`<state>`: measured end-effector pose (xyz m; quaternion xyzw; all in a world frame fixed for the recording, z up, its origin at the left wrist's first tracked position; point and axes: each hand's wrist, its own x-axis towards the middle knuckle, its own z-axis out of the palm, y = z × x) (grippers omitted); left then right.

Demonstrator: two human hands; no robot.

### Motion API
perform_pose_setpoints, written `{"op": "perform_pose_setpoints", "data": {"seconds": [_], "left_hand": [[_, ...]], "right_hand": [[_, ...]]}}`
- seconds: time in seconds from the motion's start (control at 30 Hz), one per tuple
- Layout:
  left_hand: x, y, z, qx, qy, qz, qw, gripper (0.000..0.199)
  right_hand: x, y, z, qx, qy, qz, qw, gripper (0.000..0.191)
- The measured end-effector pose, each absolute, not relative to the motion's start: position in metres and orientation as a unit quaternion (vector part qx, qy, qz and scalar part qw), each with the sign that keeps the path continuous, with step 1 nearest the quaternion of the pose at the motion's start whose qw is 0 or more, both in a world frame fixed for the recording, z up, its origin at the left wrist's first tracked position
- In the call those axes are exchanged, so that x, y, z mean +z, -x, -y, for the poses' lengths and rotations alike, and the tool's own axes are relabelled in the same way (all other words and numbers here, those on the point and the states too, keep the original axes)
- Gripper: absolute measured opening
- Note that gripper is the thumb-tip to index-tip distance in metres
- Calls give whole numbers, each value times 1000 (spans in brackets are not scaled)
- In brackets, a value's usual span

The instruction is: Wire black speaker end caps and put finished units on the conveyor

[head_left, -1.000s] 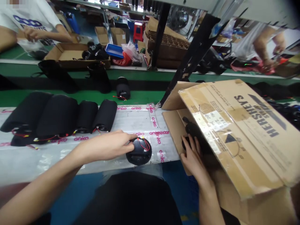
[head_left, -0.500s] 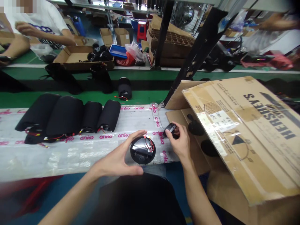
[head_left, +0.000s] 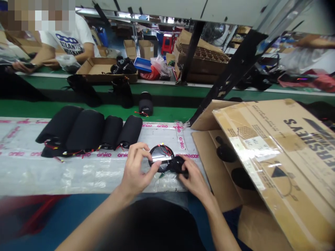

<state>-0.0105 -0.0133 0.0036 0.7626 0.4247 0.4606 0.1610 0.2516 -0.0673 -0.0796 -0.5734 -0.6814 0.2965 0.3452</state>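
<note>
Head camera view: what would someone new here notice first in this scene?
The eye goes first to the centre, where the left hand and right hand meet at a round black disc with red wires, the right hand holding a small black part against it. To the left, black padded cylinders lie in a row on a clear plastic sheet. A large printed cardboard flap fills the right side.

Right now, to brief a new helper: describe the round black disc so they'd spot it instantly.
Find the bench covered in clear plastic with pink anko lettering. Right of its four black cylinders lies a round black disc, between the left hand and right hand. Unlike them, it shows a silver strip and red wires on its face.
</note>
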Motion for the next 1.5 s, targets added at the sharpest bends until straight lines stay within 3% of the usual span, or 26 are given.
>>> {"op": "perform_pose_setpoints", "data": {"seconds": [0.07, 0.2, 0.37, 0.67, 0.93, 1.5], "left_hand": [[14, 1, 14, 430, -793, -425, 80, 22], [27, -16, 10, 370, -816, -439, 61, 14], [29, -29, 8, 388, -799, -447, 105, 24], [12, -39, 3, 486, -771, -381, 156, 21], [9, -36, 3, 482, -792, -364, 90, 13], [20, -38, -3, 474, -787, -366, 151, 9]], "right_hand": [[-77, -252, 64, 338, 599, 578, 439, 14], [-62, -237, 46, 406, 580, 430, 561, 46], [-40, -202, 37, 604, 401, 336, 601, 60], [-30, -192, 46, 587, 398, 238, 663, 63], [-14, -205, 31, 550, 384, 357, 650, 59], [16, -233, 53, 362, 453, 644, 499, 60]]}}
